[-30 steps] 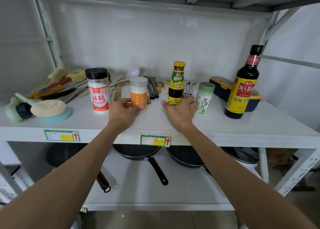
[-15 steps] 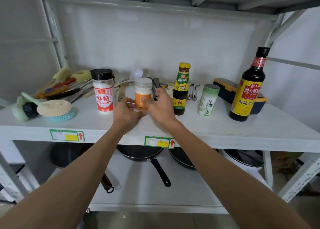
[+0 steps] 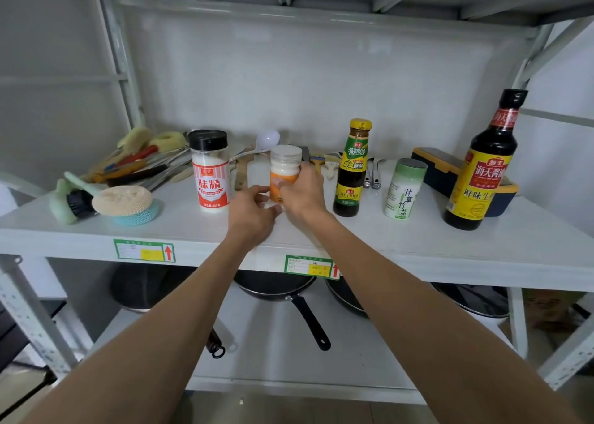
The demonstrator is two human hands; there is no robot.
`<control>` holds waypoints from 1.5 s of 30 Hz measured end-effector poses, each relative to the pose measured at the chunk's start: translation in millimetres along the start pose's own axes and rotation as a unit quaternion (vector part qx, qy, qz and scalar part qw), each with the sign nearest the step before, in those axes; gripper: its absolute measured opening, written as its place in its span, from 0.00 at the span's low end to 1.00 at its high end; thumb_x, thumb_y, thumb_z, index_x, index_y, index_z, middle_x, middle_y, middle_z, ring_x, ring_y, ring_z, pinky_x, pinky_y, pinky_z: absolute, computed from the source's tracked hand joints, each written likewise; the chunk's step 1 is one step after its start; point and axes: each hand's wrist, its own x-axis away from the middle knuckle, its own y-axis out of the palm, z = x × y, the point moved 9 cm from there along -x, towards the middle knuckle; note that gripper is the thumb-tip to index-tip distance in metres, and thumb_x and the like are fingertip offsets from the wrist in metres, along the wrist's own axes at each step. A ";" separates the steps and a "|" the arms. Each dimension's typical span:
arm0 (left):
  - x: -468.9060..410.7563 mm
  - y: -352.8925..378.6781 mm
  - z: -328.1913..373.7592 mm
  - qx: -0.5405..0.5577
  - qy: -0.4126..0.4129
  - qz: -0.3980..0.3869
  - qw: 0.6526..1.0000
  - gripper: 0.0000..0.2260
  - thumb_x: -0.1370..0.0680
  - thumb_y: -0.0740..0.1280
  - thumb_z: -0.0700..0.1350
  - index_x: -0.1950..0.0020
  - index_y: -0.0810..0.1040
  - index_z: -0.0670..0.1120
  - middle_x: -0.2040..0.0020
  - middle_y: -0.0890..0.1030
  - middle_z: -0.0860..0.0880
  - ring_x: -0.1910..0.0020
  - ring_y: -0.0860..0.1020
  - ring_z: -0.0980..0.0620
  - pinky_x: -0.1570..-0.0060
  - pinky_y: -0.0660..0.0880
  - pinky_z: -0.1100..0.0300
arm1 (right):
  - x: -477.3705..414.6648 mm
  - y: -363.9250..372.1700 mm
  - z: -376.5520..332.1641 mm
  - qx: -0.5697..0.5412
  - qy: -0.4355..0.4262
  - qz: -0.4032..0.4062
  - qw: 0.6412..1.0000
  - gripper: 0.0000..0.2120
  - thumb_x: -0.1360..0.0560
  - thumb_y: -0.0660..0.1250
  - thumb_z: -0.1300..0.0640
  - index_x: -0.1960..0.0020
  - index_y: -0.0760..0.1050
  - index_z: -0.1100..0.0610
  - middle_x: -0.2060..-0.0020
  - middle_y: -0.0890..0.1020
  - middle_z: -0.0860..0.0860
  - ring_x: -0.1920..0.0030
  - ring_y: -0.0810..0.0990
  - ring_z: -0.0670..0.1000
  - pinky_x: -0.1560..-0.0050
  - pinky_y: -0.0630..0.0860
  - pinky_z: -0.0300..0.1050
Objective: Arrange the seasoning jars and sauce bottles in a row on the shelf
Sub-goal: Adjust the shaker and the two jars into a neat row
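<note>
Five containers stand on the white shelf (image 3: 418, 240). From left: a red-labelled jar with a black lid (image 3: 210, 170), a small orange-labelled jar with a white lid (image 3: 284, 166), a dark sauce bottle with a yellow cap (image 3: 353, 169), a green-and-white salt shaker (image 3: 404, 188), and a tall soy sauce bottle (image 3: 484, 163) at the right. My right hand (image 3: 303, 192) is wrapped around the orange jar from the right. My left hand (image 3: 252, 213) sits just left of the jar's base, fingertips close to it; contact cannot be told.
Brushes and a scrubbing pad (image 3: 123, 203) lie at the shelf's left end, utensils (image 3: 144, 163) along the back wall, and a dark blue box with a yellow rim (image 3: 440, 169) behind the soy sauce. Pans (image 3: 279, 290) rest on the lower shelf.
My right hand moved left from beside the dark sauce bottle and closed around the orange jar. My left hand stayed at the jar's left side.
</note>
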 end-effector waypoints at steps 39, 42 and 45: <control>-9.9 -106.4 -42.5 -0.031 -0.081 0.045 0.995 0.30 0.29 0.75 0.51 0.31 0.70 0.43 0.37 0.78 0.45 0.40 0.77 0.46 0.40 0.74 0.51 | 7.7 9.0 45.5 0.000 0.021 -0.079 0.997 0.25 0.29 0.75 0.60 0.35 0.71 0.59 0.39 0.79 0.54 0.47 0.74 0.46 0.46 0.70 0.40; -10.1 -99.5 -40.8 -0.041 -0.060 0.019 0.997 0.24 0.26 0.72 0.51 0.33 0.74 0.45 0.38 0.80 0.46 0.39 0.77 0.46 0.37 0.73 0.50 | 7.7 9.0 46.4 0.004 0.024 -0.077 0.997 0.25 0.29 0.75 0.59 0.35 0.71 0.59 0.39 0.79 0.54 0.45 0.76 0.49 0.45 0.70 0.41; -13.2 -97.7 -40.6 -0.051 -0.053 0.026 0.997 0.23 0.25 0.71 0.53 0.33 0.74 0.46 0.37 0.80 0.47 0.39 0.77 0.46 0.38 0.74 0.50 | 8.3 8.3 46.4 0.007 0.025 -0.074 0.997 0.25 0.29 0.75 0.59 0.35 0.71 0.59 0.39 0.79 0.54 0.40 0.77 0.52 0.44 0.71 0.41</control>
